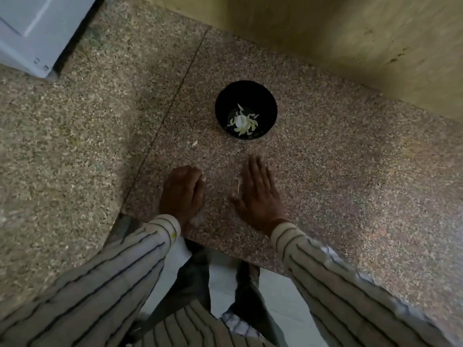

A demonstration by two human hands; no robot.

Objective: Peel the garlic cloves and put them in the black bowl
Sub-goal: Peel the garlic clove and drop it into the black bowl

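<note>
On counter [325, 171], left hand [183, 194], right hand [258, 194] resting; garlic [243, 122] in black bowl [225, 101]

This is looking like a kitchen: a speckled stone bench [325, 171] is running along a yellowish wall [350, 33], a white appliance [30, 28] is standing far left, and a black bowl [225, 101] is holding garlic [241, 122].

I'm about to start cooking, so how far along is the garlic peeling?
Looks nearly finished. Done: pale peeled cloves lie in the black bowl. In hand: nothing; left hand and right hand rest on the counter. Left: no unpeeled garlic shows, only a peel scrap by the right hand.
</note>
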